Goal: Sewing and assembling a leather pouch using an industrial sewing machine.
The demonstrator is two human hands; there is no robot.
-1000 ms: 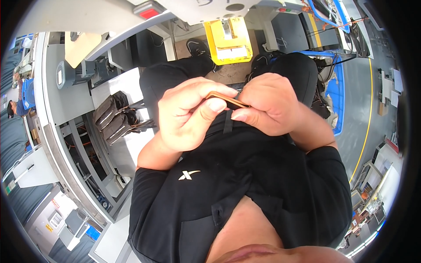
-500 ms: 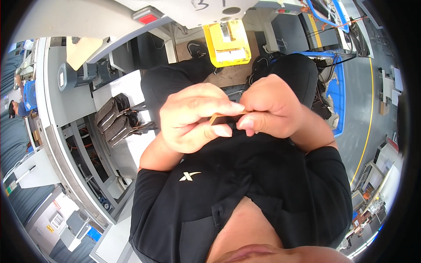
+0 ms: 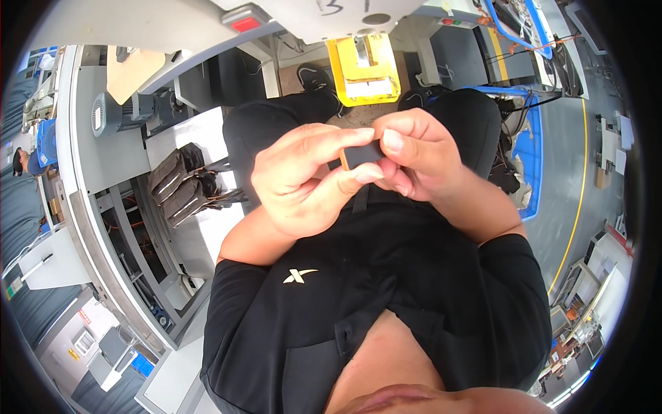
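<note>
Between my two hands, above my lap, is a small dark rectangular piece (image 3: 363, 156) with a tan-orange edge on its left side. My left hand (image 3: 300, 178) pinches its left end, index finger along the top and thumb below. The fingers of my right hand (image 3: 426, 157) are closed on the right end, with the thumb on the near face. Part of the piece is hidden by the fingertips, and its exact kind cannot be made out.
Ahead is a yellow machine bracket (image 3: 398, 90) under a white machine head (image 3: 331, 15). Bundles of dark glossy pieces (image 3: 181, 185) lie on a white surface to the left. A blue crate (image 3: 531, 172) with dark items stands on the right, and a grey motor (image 3: 114, 116) sits far left.
The dark piece has turned from nearly edge-on to show its flat face. My right hand has rotated, its thumb now higher against the piece. Both hands still hold it.
</note>
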